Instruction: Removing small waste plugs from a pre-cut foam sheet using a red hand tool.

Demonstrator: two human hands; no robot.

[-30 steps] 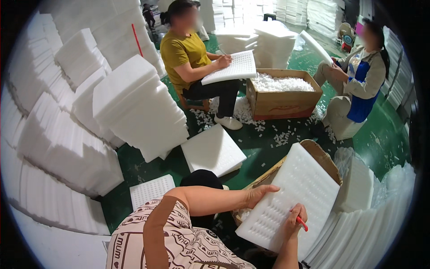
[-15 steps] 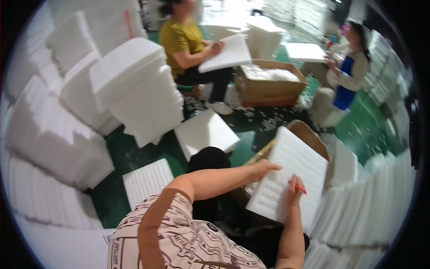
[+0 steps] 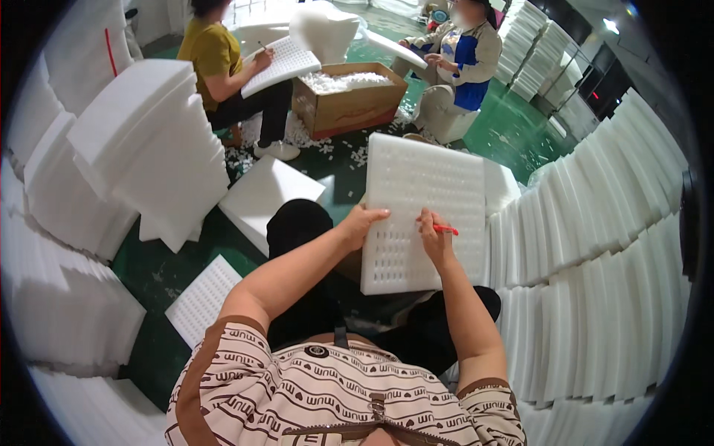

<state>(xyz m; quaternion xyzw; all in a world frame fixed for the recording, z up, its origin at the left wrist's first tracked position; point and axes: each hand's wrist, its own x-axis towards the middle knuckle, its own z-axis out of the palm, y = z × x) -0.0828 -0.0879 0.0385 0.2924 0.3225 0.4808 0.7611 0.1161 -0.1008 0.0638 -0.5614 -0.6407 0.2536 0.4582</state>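
A thick white foam sheet (image 3: 428, 167) with rows of small slots leans up over my lap. My left hand (image 3: 363, 224) is closed round its left edge, thumb on the top face and fingers hidden beneath. In my right hand (image 3: 435, 241) is a slim red pen-like tool (image 3: 448, 230), pinched over the middle of the sheet. Its working tip is hidden by my fingers. Slots at the sheet's lower left look darker than those above.
Stacked foam sheets (image 3: 587, 215) wall the right side, and more foam stacks (image 3: 149, 141) stand at left. A slotted sheet (image 3: 201, 301) and a plain foam block (image 3: 271, 197) lie on the green floor. Two people sit beyond, beside a cardboard box (image 3: 349, 111) of white scraps.
My view has swung to the right, so the room sits further left in the picture. The foam sheet now appears straighter and more face-on. Both hands keep their holds.
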